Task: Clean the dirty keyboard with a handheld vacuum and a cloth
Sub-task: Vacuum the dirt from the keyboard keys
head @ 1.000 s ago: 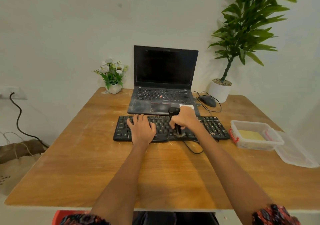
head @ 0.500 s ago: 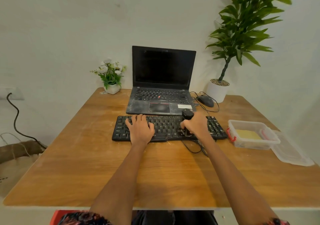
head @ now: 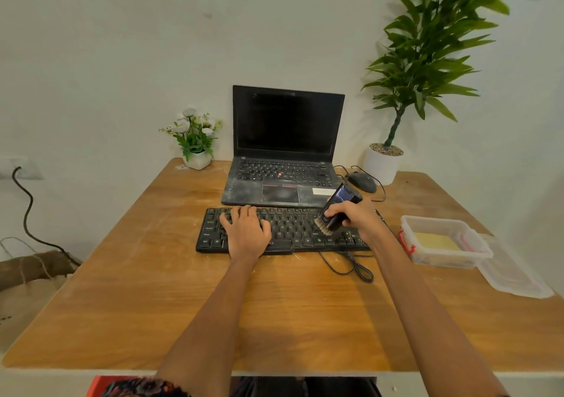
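Wooden desk (head: 137, 290) against a pale wall is what I see. My right hand (head: 357, 218) grips the handheld vacuum (head: 337, 210), tilted, its long axis running from the upper right down-left, bristle nozzle on the keys at the keyboard's (head: 287, 229) right half. My left hand (head: 247, 232) lies flat, fingers relaxed, on the left half of the keyboard, which runs parallel to the near edge. Behind it sits a laptop (head: 287, 149); toward the right edge, a plastic box (head: 442, 241) holds a yellow cloth (head: 436, 241).

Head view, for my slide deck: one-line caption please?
Left hand steadies the keyboard while the right hand brushes its keys with a handheld vacuum.
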